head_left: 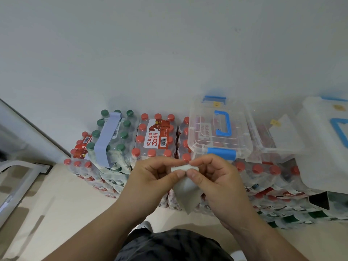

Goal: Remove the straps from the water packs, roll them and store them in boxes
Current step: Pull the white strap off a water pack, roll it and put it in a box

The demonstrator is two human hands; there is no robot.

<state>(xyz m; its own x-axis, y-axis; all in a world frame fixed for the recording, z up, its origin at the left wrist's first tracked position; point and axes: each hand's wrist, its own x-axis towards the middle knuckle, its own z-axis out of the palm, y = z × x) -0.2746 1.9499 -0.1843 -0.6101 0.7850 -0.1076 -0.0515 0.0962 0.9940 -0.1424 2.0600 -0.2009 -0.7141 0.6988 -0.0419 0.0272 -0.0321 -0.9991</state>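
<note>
Both my hands hold one pale strap (pixel 185 193) in front of the stacked water packs. My left hand (pixel 150 178) and my right hand (pixel 218 179) pinch its rolled top end between thumbs and forefingers, fingertips nearly touching. The loose tail hangs down below my hands. A blue-grey strap (pixel 107 138) still lies across the green-capped water pack (pixel 113 136) at the left. A red-capped water pack (pixel 154 136) beside it carries a red label and no strap. A clear box with blue handle and latches (pixel 218 129) sits closed on the packs just behind my hands.
More clear boxes stand at the right: an open one (pixel 273 136) and a large one with a blue handle (pixel 327 144). Water packs are stacked several layers deep along the white wall. A white metal frame (pixel 17 185) stands at the left on the light floor.
</note>
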